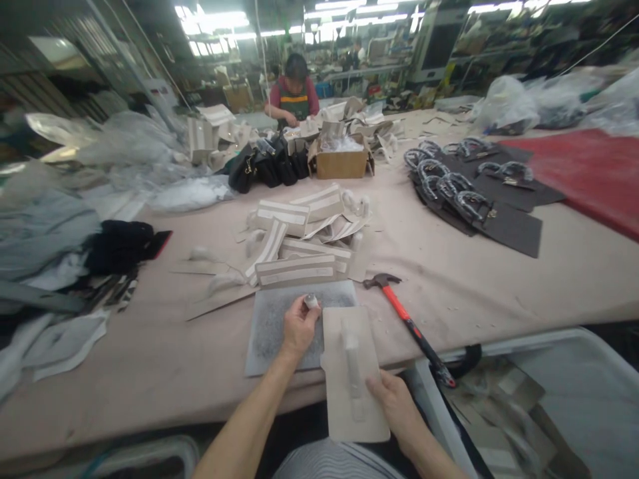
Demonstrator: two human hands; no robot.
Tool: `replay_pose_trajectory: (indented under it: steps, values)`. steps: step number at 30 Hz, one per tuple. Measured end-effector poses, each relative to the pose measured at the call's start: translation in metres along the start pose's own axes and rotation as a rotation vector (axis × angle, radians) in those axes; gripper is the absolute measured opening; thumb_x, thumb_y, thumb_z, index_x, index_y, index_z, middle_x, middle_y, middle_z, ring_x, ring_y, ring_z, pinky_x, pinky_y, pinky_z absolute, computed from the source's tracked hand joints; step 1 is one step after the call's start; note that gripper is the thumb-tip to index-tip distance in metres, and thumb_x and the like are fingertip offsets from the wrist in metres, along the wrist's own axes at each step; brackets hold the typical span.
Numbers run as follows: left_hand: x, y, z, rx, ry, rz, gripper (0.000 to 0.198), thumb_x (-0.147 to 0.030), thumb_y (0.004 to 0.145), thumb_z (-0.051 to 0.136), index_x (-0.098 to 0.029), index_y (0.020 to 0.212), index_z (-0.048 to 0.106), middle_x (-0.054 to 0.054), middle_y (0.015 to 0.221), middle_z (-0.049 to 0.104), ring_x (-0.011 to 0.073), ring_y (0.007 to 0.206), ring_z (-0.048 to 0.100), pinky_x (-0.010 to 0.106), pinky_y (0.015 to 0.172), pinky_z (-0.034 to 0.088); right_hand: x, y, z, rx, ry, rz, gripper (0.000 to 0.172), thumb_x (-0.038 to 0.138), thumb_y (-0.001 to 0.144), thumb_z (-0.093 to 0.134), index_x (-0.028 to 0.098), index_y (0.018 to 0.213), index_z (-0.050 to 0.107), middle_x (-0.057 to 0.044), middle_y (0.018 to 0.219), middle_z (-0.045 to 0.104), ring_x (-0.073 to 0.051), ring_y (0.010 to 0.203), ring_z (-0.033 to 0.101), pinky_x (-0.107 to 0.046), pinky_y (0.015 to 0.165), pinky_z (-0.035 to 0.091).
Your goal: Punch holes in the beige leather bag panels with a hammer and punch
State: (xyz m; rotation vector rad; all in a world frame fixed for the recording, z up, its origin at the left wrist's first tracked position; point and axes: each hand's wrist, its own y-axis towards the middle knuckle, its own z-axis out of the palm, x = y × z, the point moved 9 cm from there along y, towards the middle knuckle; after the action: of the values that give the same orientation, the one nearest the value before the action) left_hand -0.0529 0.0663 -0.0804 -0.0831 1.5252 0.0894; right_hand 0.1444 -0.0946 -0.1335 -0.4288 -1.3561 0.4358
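My left hand [298,327] is closed, its fingertips pinching a small whitish piece [311,301] over a grey speckled board [272,332]; the piece's exact kind does not show. My right hand [396,400] grips the lower right edge of a beige flat panel [331,399]. Down the panel's middle runs a strap wrapped in clear plastic [353,362]. The panel hangs over the table's front edge and partly covers the board's right side. A claw hammer [399,307] with a red and black handle lies to the right of the panel.
Beyond the board lies a pile of beige panels [294,267]. A cardboard box [341,164] and black bags [269,166] stand farther back. Dark panels with wrapped handles [514,223] lie at right. A white bin [589,359] stands below the table edge. Across the table sits another person [294,93].
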Motion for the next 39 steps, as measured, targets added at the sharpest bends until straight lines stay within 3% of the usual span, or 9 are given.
replay_pose_trajectory:
  steps: [5,9,16,20,24,27,30,35,39]
  values:
    - [-0.018,0.003,0.032,0.137,-0.107,0.022,0.031,-0.036,0.079,0.074,-0.015,0.100,0.065,0.008,0.093,0.075,0.0202,0.087,0.071,0.029,0.081,0.056,0.006,0.005,0.003,0.028,-0.019,-0.016,0.056,0.061,0.075,0.064,0.011,0.099,0.071,-0.009,0.086,0.075,-0.029,0.083,0.069,-0.039,0.078,0.056]
    - [-0.004,0.000,0.067,0.313,-0.151,-0.061,0.034,-0.035,0.074,0.078,-0.015,0.099,0.066,0.008,0.093,0.076,0.0210,0.085,0.072,0.028,0.077,0.055,0.018,0.005,0.006,0.039,-0.097,-0.050,0.057,0.061,0.078,0.060,0.009,0.098,0.070,-0.010,0.088,0.074,-0.029,0.084,0.068,-0.037,0.077,0.055]
    - [0.018,-0.002,0.068,0.282,-0.120,-0.098,0.034,-0.034,0.075,0.076,-0.016,0.101,0.065,0.009,0.093,0.076,0.0218,0.086,0.072,0.030,0.079,0.055,0.022,0.008,-0.002,0.010,-0.318,-0.082,0.053,0.061,0.081,0.051,0.012,0.088,0.070,-0.008,0.082,0.073,-0.027,0.082,0.067,-0.034,0.072,0.053]
    - [0.011,-0.002,0.066,0.282,-0.084,-0.073,0.030,-0.035,0.078,0.074,-0.015,0.099,0.066,0.009,0.091,0.076,0.0201,0.084,0.071,0.028,0.077,0.054,0.041,0.003,-0.037,-0.260,-0.662,-0.157,0.046,0.057,0.087,0.044,0.018,0.082,0.067,-0.008,0.074,0.071,-0.026,0.075,0.067,-0.033,0.069,0.049]
    - [0.007,-0.004,0.067,0.292,-0.047,-0.053,0.027,-0.035,0.079,0.072,-0.015,0.097,0.067,0.009,0.090,0.076,0.0199,0.084,0.070,0.027,0.076,0.054,0.080,-0.008,-0.084,-0.631,-0.917,-0.318,0.042,0.050,0.091,0.041,0.018,0.101,0.067,-0.011,0.090,0.073,-0.028,0.083,0.069,-0.036,0.076,0.049]
    - [0.006,-0.006,0.068,0.298,-0.026,-0.037,0.025,-0.034,0.079,0.071,-0.015,0.095,0.067,0.008,0.090,0.076,0.0197,0.082,0.070,0.027,0.074,0.053,0.104,-0.006,-0.099,-0.740,-1.123,-0.478,0.037,0.042,0.091,0.043,0.014,0.105,0.065,-0.015,0.099,0.069,-0.030,0.091,0.065,-0.039,0.083,0.049]
    - [0.005,-0.006,0.069,0.304,-0.001,-0.022,0.024,-0.032,0.079,0.070,-0.016,0.097,0.067,0.008,0.090,0.076,0.0197,0.082,0.069,0.027,0.073,0.053,0.110,0.007,-0.103,-0.710,-1.330,-0.491,0.031,0.035,0.092,0.048,0.012,0.104,0.063,-0.014,0.096,0.064,-0.030,0.090,0.060,-0.041,0.084,0.048]
    - [0.002,-0.007,0.072,0.322,0.074,0.041,0.017,-0.025,0.081,0.065,-0.016,0.096,0.066,0.007,0.089,0.075,0.0189,0.081,0.069,0.027,0.074,0.052,0.116,0.031,-0.105,-0.624,-1.473,-0.306,0.028,0.028,0.091,0.054,0.010,0.112,0.060,-0.014,0.097,0.059,-0.029,0.088,0.057,-0.037,0.075,0.043]
    - [-0.001,-0.011,0.073,0.344,0.169,0.140,0.015,-0.019,0.080,0.063,-0.017,0.095,0.066,0.005,0.088,0.073,0.0184,0.080,0.067,0.026,0.074,0.051,0.113,0.049,-0.117,-0.463,-0.957,-0.045,0.002,0.017,0.084,0.056,0.017,0.086,0.055,-0.005,0.080,0.053,-0.018,0.073,0.050,-0.028,0.062,0.036]
